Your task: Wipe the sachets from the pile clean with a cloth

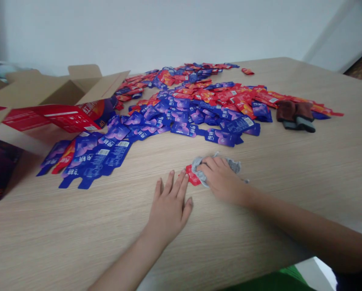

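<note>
My left hand lies flat on the table with its fingers stretched out, fingertips on the left edge of a red packet. A grey cloth is bunched under my right hand, whose fingers curl over it. The cloth presses on the right part of the packet and covers some of it. Beyond my hands, a long pile of blue packets and red packets spreads over the table.
An opened cardboard box with red and purple printed sides stands at the left. A row of flat blue packets lies beside it. Brown and grey folded fabric rests at the pile's right. A white wall stands behind the wooden table.
</note>
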`<action>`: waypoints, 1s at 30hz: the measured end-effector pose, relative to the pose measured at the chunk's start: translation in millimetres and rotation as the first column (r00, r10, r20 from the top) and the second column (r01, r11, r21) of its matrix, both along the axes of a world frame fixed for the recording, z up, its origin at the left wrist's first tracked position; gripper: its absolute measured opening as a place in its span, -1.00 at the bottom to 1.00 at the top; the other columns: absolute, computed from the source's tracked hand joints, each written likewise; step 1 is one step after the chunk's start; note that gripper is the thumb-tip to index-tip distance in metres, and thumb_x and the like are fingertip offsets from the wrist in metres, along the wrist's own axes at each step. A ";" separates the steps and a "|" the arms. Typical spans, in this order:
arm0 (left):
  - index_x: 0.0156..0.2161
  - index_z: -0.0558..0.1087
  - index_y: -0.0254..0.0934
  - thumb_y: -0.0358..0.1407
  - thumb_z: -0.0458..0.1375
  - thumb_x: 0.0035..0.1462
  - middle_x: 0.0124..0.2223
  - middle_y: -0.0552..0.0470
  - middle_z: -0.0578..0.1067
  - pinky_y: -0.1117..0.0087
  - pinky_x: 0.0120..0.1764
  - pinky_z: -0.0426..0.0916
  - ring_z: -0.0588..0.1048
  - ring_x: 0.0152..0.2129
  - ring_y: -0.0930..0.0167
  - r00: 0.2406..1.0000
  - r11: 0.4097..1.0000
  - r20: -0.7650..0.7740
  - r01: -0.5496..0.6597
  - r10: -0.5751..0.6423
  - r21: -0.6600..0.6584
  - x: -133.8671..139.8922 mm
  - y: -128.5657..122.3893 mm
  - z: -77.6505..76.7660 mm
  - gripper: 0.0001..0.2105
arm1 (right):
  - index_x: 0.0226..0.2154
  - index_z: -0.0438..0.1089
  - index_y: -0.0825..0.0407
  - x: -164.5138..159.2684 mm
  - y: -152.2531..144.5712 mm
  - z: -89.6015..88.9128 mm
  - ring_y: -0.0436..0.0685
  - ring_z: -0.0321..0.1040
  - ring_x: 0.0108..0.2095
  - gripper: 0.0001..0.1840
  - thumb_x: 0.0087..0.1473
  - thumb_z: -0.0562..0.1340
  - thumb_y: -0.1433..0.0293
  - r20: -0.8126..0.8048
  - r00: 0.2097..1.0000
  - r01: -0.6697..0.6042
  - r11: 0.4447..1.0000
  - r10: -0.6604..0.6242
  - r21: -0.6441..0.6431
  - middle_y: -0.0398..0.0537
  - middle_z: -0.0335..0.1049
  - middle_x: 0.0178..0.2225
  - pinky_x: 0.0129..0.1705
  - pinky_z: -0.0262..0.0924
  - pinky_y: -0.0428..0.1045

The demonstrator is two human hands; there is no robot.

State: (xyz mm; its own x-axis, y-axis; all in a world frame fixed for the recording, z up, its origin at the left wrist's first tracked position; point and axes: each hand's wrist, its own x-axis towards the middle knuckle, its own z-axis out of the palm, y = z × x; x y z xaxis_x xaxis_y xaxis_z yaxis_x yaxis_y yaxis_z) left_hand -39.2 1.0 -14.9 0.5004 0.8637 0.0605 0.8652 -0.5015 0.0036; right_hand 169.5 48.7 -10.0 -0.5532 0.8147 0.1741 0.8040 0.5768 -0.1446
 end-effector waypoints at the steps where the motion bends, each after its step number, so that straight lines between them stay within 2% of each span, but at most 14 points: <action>1: 0.35 0.02 -0.30 -0.25 -0.08 0.27 0.38 0.01 0.01 -0.15 0.18 0.08 0.03 0.30 0.07 1.000 1.000 -0.002 -0.001 0.001 -0.001 0.3 0.2 0.4 -0.44 | -0.04 0.31 0.07 9.7 3.2 -1.3 0.28 0.13 -0.14 -0.61 0.04 0.10 0.54 -0.003 1.000 0.026 1.000 -0.026 -0.014 0.13 0.27 -0.06 -0.10 0.03 0.15; 6: 0.35 0.02 -0.31 -0.26 -0.09 0.28 0.38 0.02 0.00 -0.15 0.19 0.07 0.02 0.30 0.07 1.000 1.000 -0.006 -0.008 0.008 0.004 0.8 0.4 0.2 -0.45 | -0.05 0.27 0.08 49.3 30.2 2.3 0.27 0.16 -0.09 -0.66 0.11 0.03 0.52 -0.104 0.982 0.146 0.981 -0.160 -0.128 0.14 0.26 -0.04 -0.03 0.06 0.16; 8: 0.35 0.02 -0.30 -0.25 -0.09 0.28 0.38 0.02 0.00 -0.14 0.18 0.08 0.02 0.30 0.08 1.000 1.000 -0.005 -0.004 0.004 0.011 0.9 -0.2 0.1 -0.45 | -0.07 0.26 0.07 47.0 38.8 8.6 0.26 0.16 -0.06 -0.68 0.12 0.01 0.52 -0.200 0.966 0.141 0.983 -0.163 -0.117 0.12 0.27 -0.07 0.00 0.05 0.17; 11: 0.34 0.03 -0.30 -0.26 -0.08 0.27 0.38 0.00 0.02 -0.13 0.18 0.09 0.02 0.30 0.07 1.000 1.000 -0.002 -0.002 0.002 0.025 0.8 -1.1 0.5 -0.45 | -0.02 0.23 0.05 18.7 38.1 15.5 0.24 0.15 -0.01 -0.65 0.13 0.02 0.52 -0.314 0.947 0.056 0.998 -0.064 -0.036 0.10 0.27 -0.03 0.02 0.03 0.15; 12: 0.34 0.04 -0.31 -0.26 -0.08 0.27 0.38 -0.02 0.04 -0.13 0.18 0.09 0.02 0.30 0.07 1.000 1.000 -0.003 -0.003 0.003 0.027 0.7 -1.3 0.5 -0.45 | 0.01 0.22 0.06 5.7 34.4 15.6 0.24 0.14 -0.01 -0.63 0.13 0.03 0.51 -0.306 0.951 0.024 0.999 -0.031 -0.026 0.10 0.26 -0.01 0.01 0.04 0.14; 14: 0.33 0.08 -0.34 -0.24 -0.08 0.28 0.36 -0.05 0.07 -0.14 0.18 0.07 0.02 0.30 0.06 1.000 1.000 -0.009 -0.004 0.004 0.022 0.2 -1.2 0.2 -0.46 | 0.01 0.25 0.06 -18.4 25.6 13.0 0.25 0.16 -0.08 -0.64 0.14 0.04 0.50 -0.184 0.983 -0.017 1.000 0.019 0.008 0.11 0.29 -0.04 -0.08 0.04 0.14; 17: 0.32 0.09 -0.35 -0.22 -0.09 0.28 0.36 -0.06 0.09 -0.15 0.19 0.05 0.03 0.30 0.06 1.000 1.000 -0.012 -0.001 0.001 0.011 -0.7 -0.4 -0.4 -0.46 | -0.06 0.32 0.03 -34.6 17.4 7.1 0.27 0.16 -0.14 -0.71 0.16 0.06 0.44 -0.037 0.999 -0.011 0.999 0.012 0.032 0.08 0.31 -0.10 -0.16 0.02 0.14; 20: 0.34 0.03 -0.31 -0.23 -0.09 0.28 0.37 -0.03 0.05 -0.14 0.19 0.06 0.02 0.30 0.07 1.000 1.000 0.001 -0.002 0.002 0.013 -0.9 0.4 0.0 -0.45 | -0.04 0.32 0.03 -21.7 17.9 2.7 0.28 0.16 -0.14 -0.68 0.14 0.08 0.44 -0.014 0.999 0.047 0.999 -0.047 0.020 0.08 0.31 -0.09 -0.17 0.01 0.14; 26: 0.34 0.03 -0.30 -0.25 -0.06 0.27 0.37 -0.03 0.06 -0.13 0.18 0.09 0.04 0.29 0.07 1.000 1.000 0.018 -0.002 0.002 0.002 1.1 -0.2 2.5 -0.43 | 0.04 0.28 0.05 36.9 23.8 -8.9 0.30 0.16 -0.06 -0.60 0.12 0.06 0.48 -0.024 0.984 0.178 0.983 -0.179 -0.045 0.14 0.26 0.02 -0.06 0.05 0.16; 30: 0.34 0.04 -0.32 -0.25 -0.07 0.27 0.38 -0.02 0.03 -0.14 0.18 0.08 0.03 0.30 0.07 1.000 1.000 0.003 -0.010 0.010 0.003 1.4 -1.3 2.8 -0.44 | -0.01 0.29 0.03 51.2 36.6 -1.1 0.28 0.20 -0.10 -0.66 0.16 0.03 0.45 -0.058 0.982 0.174 0.979 -0.181 -0.107 0.12 0.28 -0.04 -0.06 0.10 0.18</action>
